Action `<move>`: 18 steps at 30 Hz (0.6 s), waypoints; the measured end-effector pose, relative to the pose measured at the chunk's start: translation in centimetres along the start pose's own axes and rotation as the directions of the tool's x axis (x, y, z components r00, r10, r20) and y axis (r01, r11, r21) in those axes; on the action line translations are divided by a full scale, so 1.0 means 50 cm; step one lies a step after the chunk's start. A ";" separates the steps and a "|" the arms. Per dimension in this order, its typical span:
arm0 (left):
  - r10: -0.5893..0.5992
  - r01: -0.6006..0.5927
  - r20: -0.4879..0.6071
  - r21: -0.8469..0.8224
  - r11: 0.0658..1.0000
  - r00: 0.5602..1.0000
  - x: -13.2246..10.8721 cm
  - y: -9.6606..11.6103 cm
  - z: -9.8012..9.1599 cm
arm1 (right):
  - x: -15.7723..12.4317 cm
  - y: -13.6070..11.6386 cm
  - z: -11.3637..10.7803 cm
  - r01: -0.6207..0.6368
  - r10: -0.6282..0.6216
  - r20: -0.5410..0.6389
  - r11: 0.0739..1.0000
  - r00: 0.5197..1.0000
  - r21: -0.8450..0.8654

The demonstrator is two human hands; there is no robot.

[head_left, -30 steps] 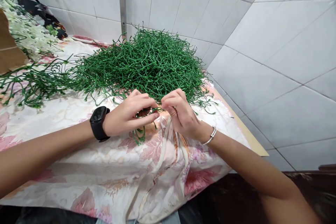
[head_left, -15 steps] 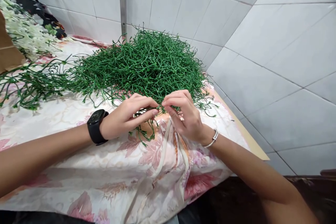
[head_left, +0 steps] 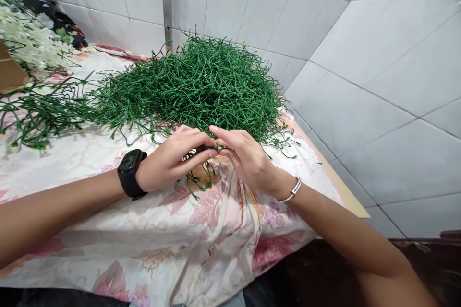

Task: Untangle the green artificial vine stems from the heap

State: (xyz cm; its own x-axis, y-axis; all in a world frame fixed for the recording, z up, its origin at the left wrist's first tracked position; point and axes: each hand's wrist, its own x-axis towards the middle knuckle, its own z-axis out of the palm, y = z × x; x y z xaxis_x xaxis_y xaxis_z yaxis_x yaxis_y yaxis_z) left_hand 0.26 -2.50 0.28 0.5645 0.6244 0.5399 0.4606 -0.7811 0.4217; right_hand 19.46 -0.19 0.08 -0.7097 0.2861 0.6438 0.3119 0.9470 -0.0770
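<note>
My left hand (head_left: pixel 180 156), with a black watch on its wrist, pinches a green artificial flower stem (head_left: pixel 197 183) between thumb and fingertips. Thin branches of the stem hang below that hand over the cloth. My right hand (head_left: pixel 250 159) meets it fingertip to fingertip, closed on the stem's upper end, with one finger stretched out above. A bit of green shows between the two sets of fingertips; the rest there is hidden. Right behind both hands rises a large tangled pile of green stems (head_left: pixel 216 86).
A floral cloth (head_left: pixel 144 240) covers the table. More loose stems (head_left: pixel 46 110) spread to the left. White artificial flowers (head_left: pixel 36 41) and a piece of brown cardboard (head_left: pixel 10 72) lie at the far left. Tiled walls (head_left: pixel 389 72) close off the back and right, with a metal bracket (head_left: pixel 166 9).
My right hand has turned and shifted slightly left, its upper finger now stretched over the left fingertips. My left hand keeps its pinch on the stem. The view has shifted slightly.
</note>
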 end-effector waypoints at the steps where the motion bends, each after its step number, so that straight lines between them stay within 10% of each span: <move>1: -0.005 0.005 0.004 0.002 1.000 1.000 0.000 0.000 0.000 | -0.001 0.000 0.000 0.009 -0.009 -0.014 1.000 1.000 -0.004; 6: -0.044 0.045 0.043 -0.012 0.999 0.998 0.000 0.003 0.001 | -0.006 -0.006 -0.001 -0.110 0.126 -0.063 0.970 0.990 0.216; 14: -0.051 0.052 0.043 -0.025 0.998 0.998 0.005 0.004 0.011 | 0.021 -0.026 -0.011 -0.361 0.500 0.135 0.390 0.855 0.847; 18: -0.048 0.048 -0.002 -0.036 0.998 0.999 0.000 0.005 0.016 | 0.029 -0.015 -0.020 -0.382 0.551 0.154 0.326 0.820 0.865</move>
State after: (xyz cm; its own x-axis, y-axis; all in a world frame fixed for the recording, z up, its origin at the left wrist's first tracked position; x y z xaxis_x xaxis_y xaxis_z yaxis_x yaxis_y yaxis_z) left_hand 0.92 -2.69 -0.21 0.5407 0.6610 0.5203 0.4617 -0.7502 0.4732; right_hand 18.83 -0.65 1.87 -0.5078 0.7788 0.3681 -0.1738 0.3259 -0.9293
